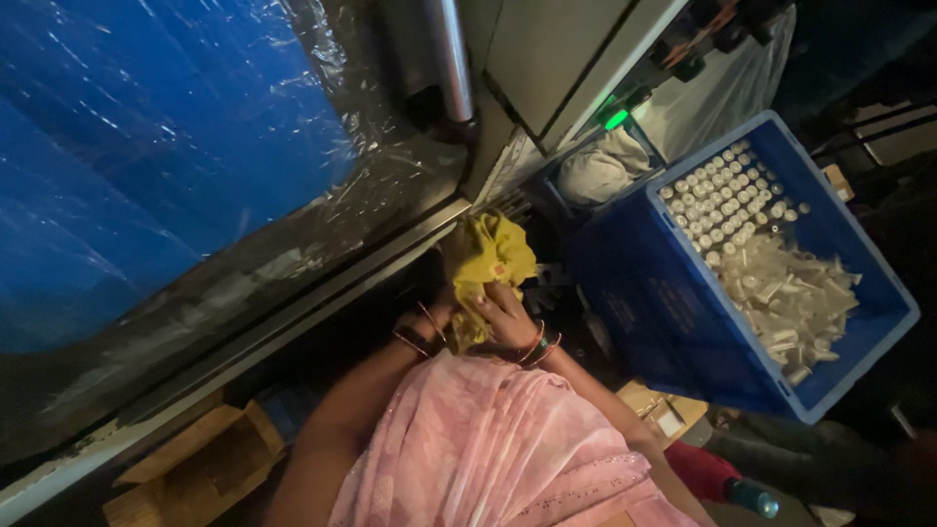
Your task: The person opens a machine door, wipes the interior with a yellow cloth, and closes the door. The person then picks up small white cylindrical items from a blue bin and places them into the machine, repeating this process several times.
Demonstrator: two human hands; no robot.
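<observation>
Both my hands are wrapped around a crumpled yellow cloth (493, 252) in front of me, close to a metal machine frame. My left hand (441, 312) grips the cloth's lower left side, mostly hidden under it, with bangles at the wrist. On the cloth's lower right rests my right hand (503, 317), fingers closed over the fabric, with bangles on that wrist too. A pink draped garment (488, 449) covers my arms below.
A blue plastic crate (673, 322) on the right holds several small white capped tubes (771, 283), some standing upright, some loose. Blue plastic sheeting (146, 146) fills the left. A cardboard box (195, 468) lies lower left. A shiny roller (449, 54) and white cloth (605, 166) sit above.
</observation>
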